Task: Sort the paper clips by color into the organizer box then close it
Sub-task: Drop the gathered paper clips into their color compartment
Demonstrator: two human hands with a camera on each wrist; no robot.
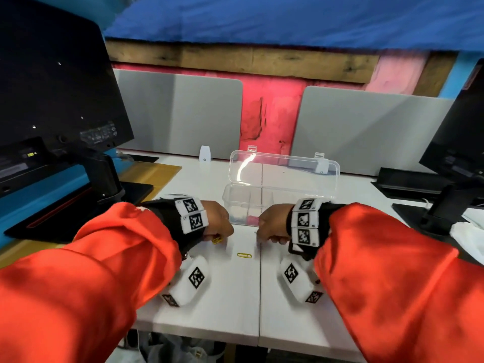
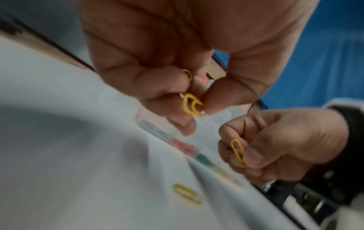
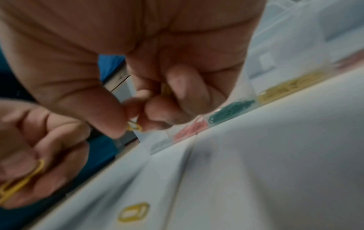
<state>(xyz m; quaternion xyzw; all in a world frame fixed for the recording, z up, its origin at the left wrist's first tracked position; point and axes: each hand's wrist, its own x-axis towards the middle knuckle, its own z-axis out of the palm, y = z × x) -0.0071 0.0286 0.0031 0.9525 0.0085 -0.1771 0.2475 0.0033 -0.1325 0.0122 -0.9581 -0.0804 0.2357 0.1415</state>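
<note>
The clear organizer box [image 1: 262,203] stands on the white table with its lid [image 1: 284,170] up. My left hand [image 1: 220,235] is curled just in front of it and pinches yellow paper clips [image 2: 192,107] between thumb and fingers. My right hand [image 1: 267,237], opposite it, pinches one yellow paper clip [image 2: 238,152], which also shows in the right wrist view [image 3: 133,126]. One loose yellow clip [image 1: 244,255] lies on the table between and below the hands. Inside the box are pink clips [image 3: 191,129], green clips [image 3: 232,109] and yellow clips [image 3: 291,87] in separate compartments.
A black monitor [image 1: 57,82] on its stand is at the left, and another monitor [image 1: 455,142] at the right. Grey divider panels [image 1: 180,113] stand behind the box. A white cloth [image 1: 468,237] lies at the right edge. A seam [image 1: 259,297] runs down the table's middle.
</note>
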